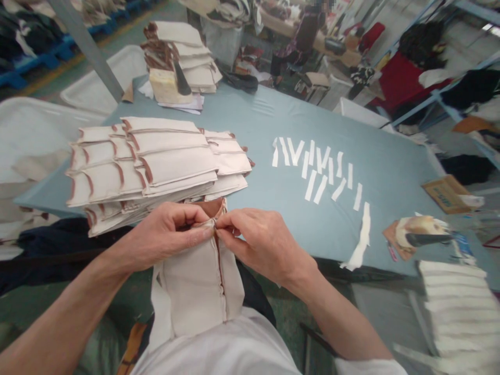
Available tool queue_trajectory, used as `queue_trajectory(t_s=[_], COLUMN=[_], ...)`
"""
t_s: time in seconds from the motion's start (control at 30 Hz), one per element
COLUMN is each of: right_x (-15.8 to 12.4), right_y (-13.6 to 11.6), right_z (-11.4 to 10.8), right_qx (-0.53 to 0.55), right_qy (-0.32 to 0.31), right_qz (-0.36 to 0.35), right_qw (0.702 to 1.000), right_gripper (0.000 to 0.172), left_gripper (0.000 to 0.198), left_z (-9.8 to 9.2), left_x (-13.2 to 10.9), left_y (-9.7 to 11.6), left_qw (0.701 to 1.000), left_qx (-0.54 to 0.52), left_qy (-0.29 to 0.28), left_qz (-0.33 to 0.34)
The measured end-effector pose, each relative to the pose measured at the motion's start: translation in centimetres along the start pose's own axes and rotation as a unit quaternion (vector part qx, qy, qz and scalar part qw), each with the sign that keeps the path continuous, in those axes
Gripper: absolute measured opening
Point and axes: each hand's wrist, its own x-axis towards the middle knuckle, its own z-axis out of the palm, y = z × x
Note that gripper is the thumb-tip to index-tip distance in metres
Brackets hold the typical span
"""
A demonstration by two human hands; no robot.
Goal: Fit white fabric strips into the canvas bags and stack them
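A cream fabric piece with brown edging (pixel 191 291) hangs upright in front of me, its lower end against my white shirt. My left hand (pixel 172 232) pinches its top edge between thumb and fingers. Close beside it, my right hand (pixel 261 242) is closed with its fingertips on the same edge, at the brown-lined seam. The fingertips of both hands nearly meet there. Just beyond my left hand lies a big stack of similar cream pieces (pixel 172 166), layered in overlapping rows. Whether anything small sits between my right fingertips is hidden.
Several white strips (pixel 330 169) lie spread on the blue-green table (pixel 258 120), with a longer strip (pixel 361 239) near its front edge. An iron-like tool (pixel 424 232) rests at right beside a cardboard box (pixel 449 192). More cream pieces (pixel 191 52) are piled at the back. A person (pixel 304 36) is in the background.
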Motion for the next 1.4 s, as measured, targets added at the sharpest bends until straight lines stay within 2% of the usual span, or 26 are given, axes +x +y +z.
queue_trajectory(t_s=[0.17, 0.3, 0.4, 0.47, 0.57, 0.67, 0.73, 0.9, 1.13, 1.23, 1.4], right_x=[0.5, 1.1, 1.4, 1.6, 1.6, 1.4, 1.3, 0.8, 0.7, 0.7, 0.7], right_y=[-0.5, -0.5, -0.2, 0.2, 0.8, 1.5, 1.8, 1.8, 0.0, -0.5, -0.8], right_z=[-0.7, -0.1, 0.7, 1.1, 1.3, 1.7, 2.0, 2.1, 0.6, -0.2, -1.4], right_qx=[-0.074, -0.065, 0.036, 0.123, 0.236, 0.341, 0.377, 0.366, 0.319, 0.311, 0.292], right_qy=[-0.053, -0.046, -0.043, -0.052, -0.074, -0.101, -0.101, -0.047, 0.014, 0.012, -0.013], right_qz=[0.002, 0.032, 0.086, 0.128, 0.167, 0.174, 0.170, 0.140, 0.106, 0.088, 0.066], right_qw=[0.996, 0.996, 0.995, 0.983, 0.954, 0.918, 0.905, 0.919, 0.942, 0.946, 0.954], right_gripper=[0.022, 0.021, 0.013, 0.009, 0.005, 0.004, 0.007, 0.015, 0.010, 0.010, 0.014], left_gripper=[0.039, 0.035, 0.029, 0.029, 0.032, 0.035, 0.037, 0.035, 0.031, 0.030, 0.028], left_z=[0.0, 0.4, 0.8, 1.0, 1.1, 1.0, 0.8, 0.4, 0.2, 0.3, 0.3], left_x=[0.0, 0.1, 0.3, 0.4, 0.5, 0.5, 0.5, 0.3, -0.8, -1.2, -1.6], left_y=[0.1, 0.5, 0.8, 0.7, 0.3, -0.1, -0.2, 0.2, 2.0, 2.6, 2.6], left_qw=[1.000, 0.997, 0.995, 0.995, 0.998, 0.998, 0.998, 1.000, 0.991, 0.986, 0.982], left_qx=[0.019, 0.056, 0.068, 0.058, 0.012, -0.030, -0.037, -0.011, 0.080, 0.104, 0.127], left_qy=[0.003, 0.047, 0.072, 0.079, 0.061, 0.033, 0.021, 0.020, 0.056, 0.060, 0.063], left_qz=[0.019, 0.023, 0.004, -0.007, -0.023, -0.033, -0.035, -0.013, 0.088, 0.117, 0.127])
